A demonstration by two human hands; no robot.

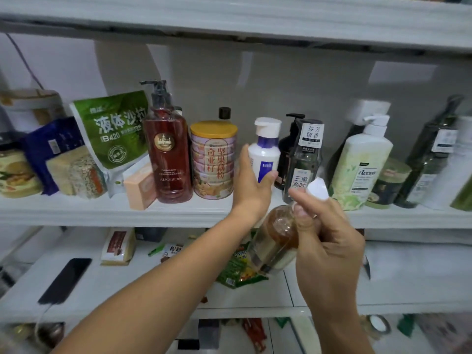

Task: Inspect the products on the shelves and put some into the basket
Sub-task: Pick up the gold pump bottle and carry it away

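Head view shows the left hand [251,182] wrapped around a small white bottle [265,152] standing on the middle shelf [76,209], thumb at its front. The right hand [324,241] grips an amber bottle [275,241] with a white cap, tilted in front of the shelf edge. No basket is visible. This looks like the inspecting step: one item under review, another being picked. Next, the white bottle needs a straight lift outward, since a yellow-lidded tin [214,159] and a dark pump bottle [305,159] stand just beside it. Open room lies toward the person.
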